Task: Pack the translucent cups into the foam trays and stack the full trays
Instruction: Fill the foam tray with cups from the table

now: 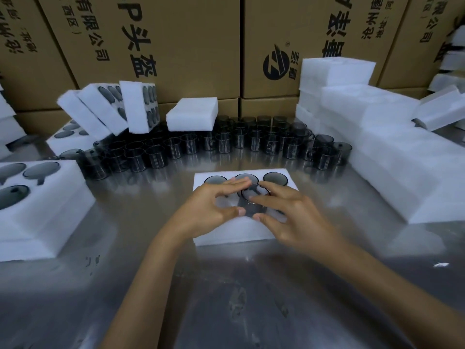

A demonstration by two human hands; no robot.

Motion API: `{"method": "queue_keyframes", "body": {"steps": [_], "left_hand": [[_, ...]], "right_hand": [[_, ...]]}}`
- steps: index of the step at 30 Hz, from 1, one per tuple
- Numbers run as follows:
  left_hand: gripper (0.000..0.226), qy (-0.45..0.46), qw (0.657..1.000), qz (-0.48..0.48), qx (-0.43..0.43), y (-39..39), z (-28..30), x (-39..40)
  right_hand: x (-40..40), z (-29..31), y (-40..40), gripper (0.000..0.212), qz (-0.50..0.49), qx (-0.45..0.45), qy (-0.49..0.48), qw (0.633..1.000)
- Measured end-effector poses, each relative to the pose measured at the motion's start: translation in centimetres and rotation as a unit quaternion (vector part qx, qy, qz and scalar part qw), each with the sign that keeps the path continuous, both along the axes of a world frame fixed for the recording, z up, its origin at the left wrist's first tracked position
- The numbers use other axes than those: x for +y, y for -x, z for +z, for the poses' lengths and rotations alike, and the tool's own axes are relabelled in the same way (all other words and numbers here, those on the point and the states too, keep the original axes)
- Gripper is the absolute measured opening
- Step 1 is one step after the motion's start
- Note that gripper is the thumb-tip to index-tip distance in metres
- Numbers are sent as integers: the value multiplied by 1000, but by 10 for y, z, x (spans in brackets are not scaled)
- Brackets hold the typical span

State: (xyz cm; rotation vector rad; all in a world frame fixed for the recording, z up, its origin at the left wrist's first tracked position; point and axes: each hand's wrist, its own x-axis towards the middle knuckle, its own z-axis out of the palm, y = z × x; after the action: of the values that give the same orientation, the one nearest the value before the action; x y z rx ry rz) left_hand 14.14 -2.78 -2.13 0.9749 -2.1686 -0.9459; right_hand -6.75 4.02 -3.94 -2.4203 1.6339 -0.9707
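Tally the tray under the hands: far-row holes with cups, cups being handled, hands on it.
Foam tray on the steel table:
Far-row holes with a cup seated: 3
Cups being handled, near row: 1
Hands on it, left hand and right hand: 2
Total: 6
Other near-row holes are hidden by the hands.

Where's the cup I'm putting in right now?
In the head view the cup is at centre, between the fingers of both hands, over the middle of the foam tray, just in front of its three filled back pockets.
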Motion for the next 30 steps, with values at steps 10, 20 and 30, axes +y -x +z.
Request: {"method": "queue_keyframes", "body": {"steps": [10,20,30], "left_hand": [[35,-21,1000,7,6,-4,2,0],[31,-40,999,-14,16,0,-1,-2],[34,-40,999,1,-25,3,-2,1]], "right_hand": [[13,-13,-11,39,-25,59,56,996],[14,-23,-11,47,4,85,93,992],[14,-35,-11,49,-1,82,83,993]]}}
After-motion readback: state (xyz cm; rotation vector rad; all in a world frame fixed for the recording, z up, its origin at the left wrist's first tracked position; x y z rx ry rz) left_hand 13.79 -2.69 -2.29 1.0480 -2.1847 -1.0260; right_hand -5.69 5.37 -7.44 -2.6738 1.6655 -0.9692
